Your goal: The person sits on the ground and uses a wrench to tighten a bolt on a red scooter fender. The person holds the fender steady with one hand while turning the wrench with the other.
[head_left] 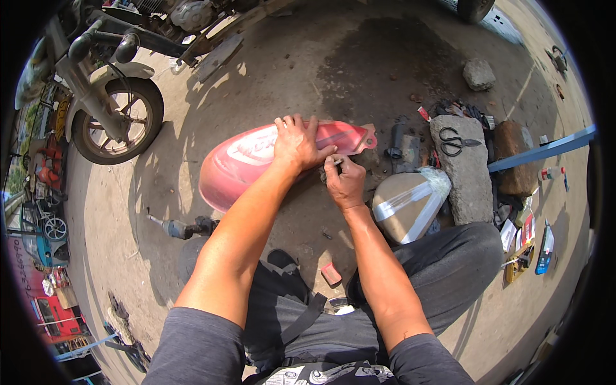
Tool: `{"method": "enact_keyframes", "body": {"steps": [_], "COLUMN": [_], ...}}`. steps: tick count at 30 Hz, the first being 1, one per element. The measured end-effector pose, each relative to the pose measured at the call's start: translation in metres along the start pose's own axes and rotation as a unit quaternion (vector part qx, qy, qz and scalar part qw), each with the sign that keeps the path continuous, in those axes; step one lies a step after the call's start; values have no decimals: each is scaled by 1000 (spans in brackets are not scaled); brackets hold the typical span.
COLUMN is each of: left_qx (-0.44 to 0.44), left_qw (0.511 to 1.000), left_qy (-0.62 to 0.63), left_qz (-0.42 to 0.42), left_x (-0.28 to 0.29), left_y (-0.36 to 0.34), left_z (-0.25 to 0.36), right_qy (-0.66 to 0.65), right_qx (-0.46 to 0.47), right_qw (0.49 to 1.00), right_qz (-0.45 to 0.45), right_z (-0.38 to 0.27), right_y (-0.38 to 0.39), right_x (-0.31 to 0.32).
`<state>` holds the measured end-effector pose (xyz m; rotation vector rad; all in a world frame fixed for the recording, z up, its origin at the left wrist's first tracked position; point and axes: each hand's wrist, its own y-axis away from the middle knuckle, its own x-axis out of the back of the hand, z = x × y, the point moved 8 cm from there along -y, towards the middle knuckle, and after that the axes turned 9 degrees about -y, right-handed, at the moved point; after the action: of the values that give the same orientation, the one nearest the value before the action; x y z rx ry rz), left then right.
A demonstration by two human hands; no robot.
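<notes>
A faded red motorcycle fuel tank (232, 168) lies on the ground before me, its narrow end with a holed mounting tab pointing right. Across its upper part, my left hand (298, 142) presses with fingers bent over the far edge and thumb stretched toward my right hand. My right hand (346, 183) is closed in a pinch at the tank's near edge. A small dark tool with a metallic glint (337, 163) pokes out of that grip; its kind is unclear. Between my feet lies a red block (330, 274).
Right of my hands are a rounded, tape-wrapped part (405, 204), a concrete slab (466, 186) carrying black-handled scissors (459, 142), and a brown block (514, 157). A spray gun (176, 228) lies left. A motorcycle's front wheel (118, 120) stands far left, a rock (479, 74) far right.
</notes>
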<state>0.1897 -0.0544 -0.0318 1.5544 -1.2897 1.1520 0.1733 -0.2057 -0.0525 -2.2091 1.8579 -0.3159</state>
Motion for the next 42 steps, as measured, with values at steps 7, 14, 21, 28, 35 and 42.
{"method": "enact_keyframes", "body": {"steps": [7,14,21,28,35,42], "left_qx": [3,1,2,4,2,2], "left_qw": [1000,1000,1000,1000,1000,1000], "left_qy": [5,4,4,4,4,5], "left_qz": [18,11,10,5,9,1], "left_x": [4,10,5,1,11,11], "left_y": [1,3,0,-1,3,3], "left_z": [-1,0,0,-1,0,1], "right_qy": [-178,-246,-196,15,-171,-269], "right_qx": [-273,-344,-267,33,-256,-365], "right_qw": [938,897,941,999,943,874], "right_qz": [116,131,60,-19,128,172], "right_z": [78,88,69,3,67,97], "right_y": [7,18,12,3,7,22], "right_x": [23,19,10,-3,25,22]}}
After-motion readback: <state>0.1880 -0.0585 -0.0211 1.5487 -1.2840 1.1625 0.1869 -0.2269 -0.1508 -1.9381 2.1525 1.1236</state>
